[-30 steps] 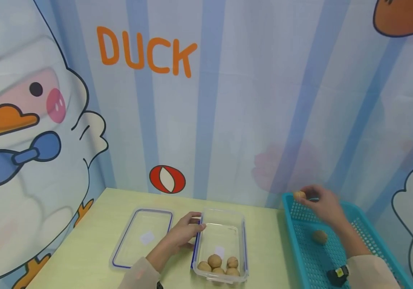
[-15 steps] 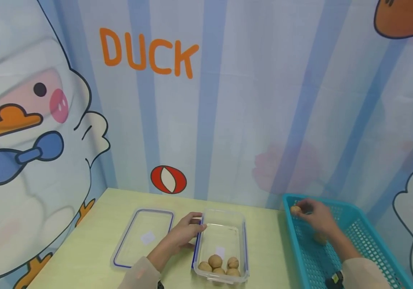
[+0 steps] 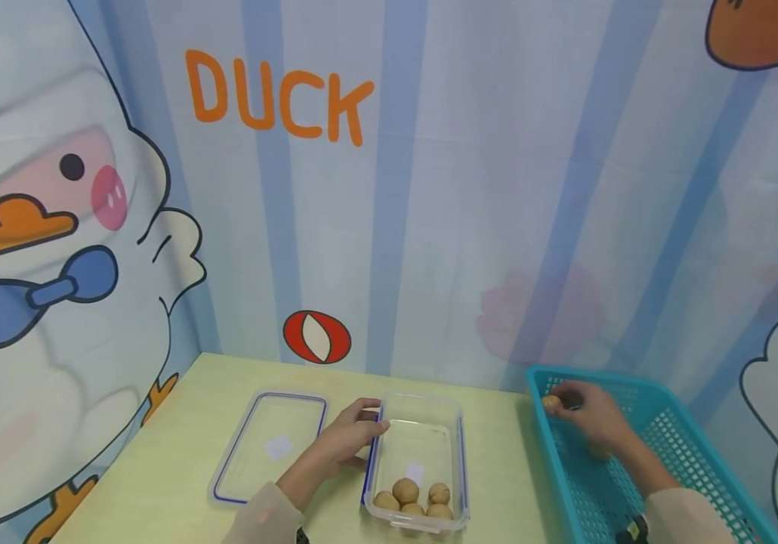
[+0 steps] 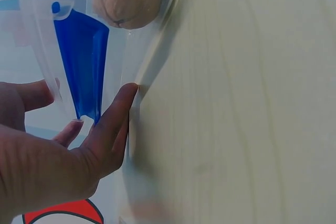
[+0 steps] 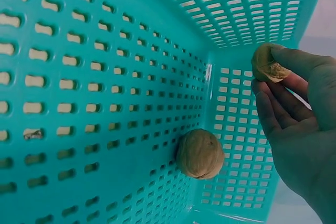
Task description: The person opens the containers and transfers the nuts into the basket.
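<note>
My right hand (image 3: 591, 417) pinches a walnut (image 5: 266, 64) between thumb and fingers, close by the left wall of the turquoise basket (image 3: 554, 468) in the head view. Another walnut (image 5: 199, 153) lies on the basket floor, mostly hidden behind that hand in the head view. My left hand (image 3: 348, 440) grips the left side of a clear plastic box (image 3: 461, 461), thumb at the rim and fingers along the outside. Beside those fingers hangs the box's blue side clip (image 4: 81, 64). Several walnuts (image 3: 405, 491) sit together at the box's near end.
Left of the box lies its clear lid (image 3: 297, 419) with a blue seal, flat on the pale wooden table (image 3: 498, 453). A striped curtain (image 3: 457, 227) printed with ducks rises directly behind the table.
The right hand has lowered and shifted slightly left with its walnut, from above the basket rim to beside the left wall. The left hand, box and lid stay put.
</note>
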`<state>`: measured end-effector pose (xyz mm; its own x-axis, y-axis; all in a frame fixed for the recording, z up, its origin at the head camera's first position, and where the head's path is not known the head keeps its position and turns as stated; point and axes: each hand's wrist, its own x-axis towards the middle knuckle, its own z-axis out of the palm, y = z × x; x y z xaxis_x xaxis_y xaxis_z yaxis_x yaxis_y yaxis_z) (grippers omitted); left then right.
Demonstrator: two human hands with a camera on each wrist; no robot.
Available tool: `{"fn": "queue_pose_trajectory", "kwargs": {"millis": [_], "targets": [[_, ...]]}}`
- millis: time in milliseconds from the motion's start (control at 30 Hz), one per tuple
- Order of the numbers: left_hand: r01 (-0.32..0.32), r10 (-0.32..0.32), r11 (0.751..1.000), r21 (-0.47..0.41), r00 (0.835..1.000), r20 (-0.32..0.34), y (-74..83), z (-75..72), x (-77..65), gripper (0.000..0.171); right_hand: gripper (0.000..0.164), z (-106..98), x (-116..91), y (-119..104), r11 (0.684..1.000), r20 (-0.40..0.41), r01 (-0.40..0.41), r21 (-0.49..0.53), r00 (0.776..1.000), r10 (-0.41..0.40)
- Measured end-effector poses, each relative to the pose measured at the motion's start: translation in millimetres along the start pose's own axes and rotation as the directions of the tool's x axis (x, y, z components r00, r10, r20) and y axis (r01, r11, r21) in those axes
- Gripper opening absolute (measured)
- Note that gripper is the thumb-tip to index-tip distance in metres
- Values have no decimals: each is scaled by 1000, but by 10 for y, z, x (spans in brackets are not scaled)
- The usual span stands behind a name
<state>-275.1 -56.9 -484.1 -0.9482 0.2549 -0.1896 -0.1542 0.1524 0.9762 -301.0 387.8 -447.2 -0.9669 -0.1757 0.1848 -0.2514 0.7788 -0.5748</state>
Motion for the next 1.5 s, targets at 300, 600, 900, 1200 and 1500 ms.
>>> {"fn": "queue_pose_trajectory", "kwargs": {"millis": [300,600,900,1200,1500], "targets": [[2,-2,1000,-1,1000,-1,-1,-8,7,61,36,0,11,31,999,-31,2,-36,1000,-3],[11,-11,1000,-2,1000,3,-7,-17,7,61,42,-115,-13,-290,999,-88,28,-37,996,-31],[21,-21,1000,-13,1000,-8,-22,-8,5,59,38,-192,20,-1303,970,-106,242,1,965,-240],[2,-2,1000,-15,1000,4,0,0,3,60,32,274,-52,-1943,915,43,396,82,916,-400],[0,0,1000,3,1000,10,3,-16,3,59,26,827,-26,-2077,898,250,416,146,862,-440]]}}
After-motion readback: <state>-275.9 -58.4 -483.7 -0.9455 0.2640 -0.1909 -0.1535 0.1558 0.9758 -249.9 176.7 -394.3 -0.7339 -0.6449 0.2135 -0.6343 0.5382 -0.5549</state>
